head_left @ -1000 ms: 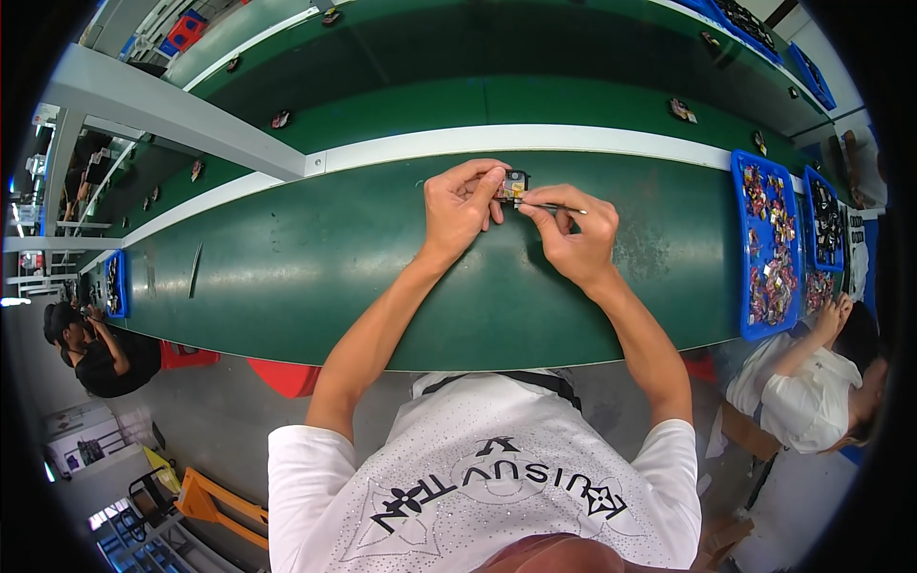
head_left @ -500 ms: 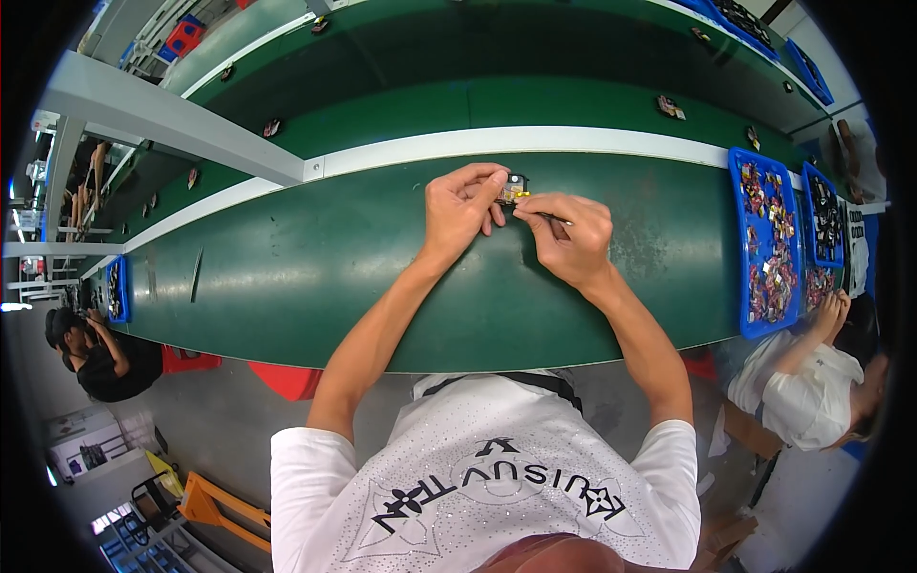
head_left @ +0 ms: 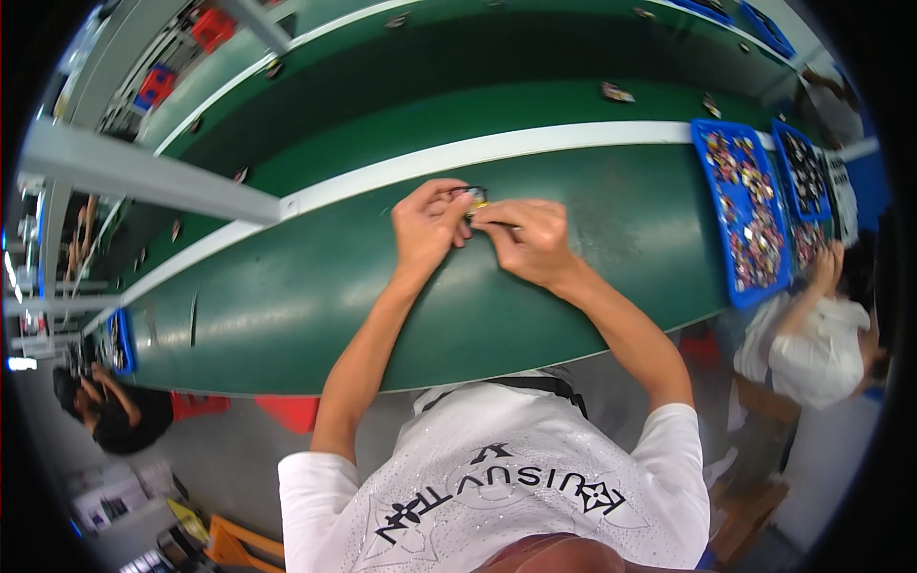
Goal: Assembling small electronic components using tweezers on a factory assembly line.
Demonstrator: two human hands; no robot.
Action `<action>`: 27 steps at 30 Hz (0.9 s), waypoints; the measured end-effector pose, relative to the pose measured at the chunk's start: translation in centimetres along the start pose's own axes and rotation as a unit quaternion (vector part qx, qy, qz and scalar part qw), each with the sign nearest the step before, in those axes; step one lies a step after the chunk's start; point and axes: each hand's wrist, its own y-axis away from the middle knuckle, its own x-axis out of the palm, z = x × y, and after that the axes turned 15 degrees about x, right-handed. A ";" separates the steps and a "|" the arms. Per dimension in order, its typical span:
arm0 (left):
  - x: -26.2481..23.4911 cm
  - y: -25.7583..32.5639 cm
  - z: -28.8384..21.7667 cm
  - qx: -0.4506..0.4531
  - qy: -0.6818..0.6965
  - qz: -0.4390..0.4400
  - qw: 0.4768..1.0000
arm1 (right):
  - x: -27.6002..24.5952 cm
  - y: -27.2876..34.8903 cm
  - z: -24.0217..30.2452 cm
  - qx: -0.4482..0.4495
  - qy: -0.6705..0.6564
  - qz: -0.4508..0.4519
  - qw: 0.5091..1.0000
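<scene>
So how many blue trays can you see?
5: one tray far left, large right tray, smaller tray beside it, two upper-right trays. More may be hidden.

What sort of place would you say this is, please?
It looks like a factory assembly room, probably for small parts: there is a long green workbench, a blue tray filled with many little pieces, and a co-worker in white at the right.
</scene>
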 end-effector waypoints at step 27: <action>-3.9 -7.9 1.5 0.068 -0.096 -0.066 0.991 | -2.3 -0.6 0.3 0.014 0.013 -0.049 0.999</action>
